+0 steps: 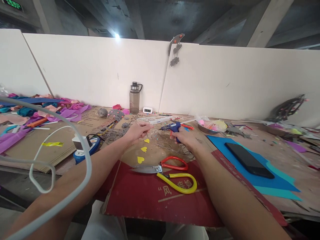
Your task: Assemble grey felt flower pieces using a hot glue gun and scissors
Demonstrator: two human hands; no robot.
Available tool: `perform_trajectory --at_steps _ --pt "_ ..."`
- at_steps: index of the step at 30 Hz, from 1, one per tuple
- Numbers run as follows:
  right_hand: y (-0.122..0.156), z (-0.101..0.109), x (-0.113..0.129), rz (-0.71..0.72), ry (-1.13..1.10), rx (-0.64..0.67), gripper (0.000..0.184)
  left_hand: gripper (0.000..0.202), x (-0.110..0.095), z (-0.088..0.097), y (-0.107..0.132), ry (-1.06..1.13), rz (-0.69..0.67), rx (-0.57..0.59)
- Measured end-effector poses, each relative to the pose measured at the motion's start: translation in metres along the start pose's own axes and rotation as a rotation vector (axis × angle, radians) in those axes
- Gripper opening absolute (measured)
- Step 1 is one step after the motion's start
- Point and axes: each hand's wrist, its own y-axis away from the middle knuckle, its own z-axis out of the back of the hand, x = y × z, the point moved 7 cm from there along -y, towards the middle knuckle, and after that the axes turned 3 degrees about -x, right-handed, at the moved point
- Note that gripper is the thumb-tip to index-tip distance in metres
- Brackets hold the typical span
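My right hand (184, 136) is wrapped round a blue glue gun (175, 127), its dark nozzle pointing left. Opposite the nozzle, my left hand (138, 131) is closed in a pinch; whatever it grips is too small to make out. Three yellow paper hearts (144, 149) lie in a row below my left hand. Nearer to me, scissors (160, 169) with one red and one yellow handle rest on the red and brown cardboard (140, 200), blades toward the left. Thin grey wire or cord (170, 144) is tangled beneath my right hand.
A water bottle (134, 100) and a small white clock (147, 110) stand by the white partition (100, 70). On the right a black phone (247, 159) lies on blue sheets (280, 180). At left are a blue power strip (91, 148), a looping white cable (86, 180) and coloured scraps (67, 113).
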Motion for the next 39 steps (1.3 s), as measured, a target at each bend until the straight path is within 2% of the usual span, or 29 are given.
perform_trajectory --at_steps 4,7,9,11,12,14,16,19,28,33,39 --pt "-0.013 0.003 -0.014 0.002 0.177 -0.069 0.027 0.030 -0.012 -0.011 0.008 0.023 -0.064 0.085" --pt "-0.014 0.009 -0.015 0.020 0.261 -0.112 0.026 0.030 -0.024 -0.020 0.018 0.059 -0.109 0.182" --pt "-0.010 0.016 -0.007 0.080 0.311 -0.188 0.019 0.031 -0.028 -0.025 0.022 0.075 -0.106 0.226" --pt "-0.002 0.023 0.013 0.218 0.279 -0.271 0.011 0.033 -0.028 -0.027 0.024 0.074 -0.093 0.236" --pt "0.004 0.024 0.024 0.304 0.209 -0.280 0.013 0.033 -0.027 -0.028 0.024 0.071 -0.085 0.234" --pt "0.015 0.018 0.044 0.438 -0.021 -0.190 0.024 0.034 -0.023 -0.028 0.023 0.067 -0.070 0.225" --pt "0.025 0.008 0.058 0.499 -0.190 -0.055 0.031 0.035 -0.019 -0.029 0.022 0.071 -0.053 0.225" --pt "0.035 -0.004 0.068 0.568 -0.241 0.044 0.033 0.034 -0.017 -0.030 0.021 0.069 -0.044 0.240" --pt "0.031 -0.009 0.063 0.642 -0.238 -0.014 0.024 0.032 -0.016 -0.034 0.022 0.014 -0.057 0.264" --pt "0.038 -0.005 0.070 0.671 -0.214 -0.048 0.013 0.032 -0.013 -0.033 0.022 -0.018 -0.049 0.283" --pt "0.049 -0.002 0.079 0.713 -0.063 -0.084 0.030 0.031 -0.012 -0.038 0.024 -0.009 -0.022 0.327"
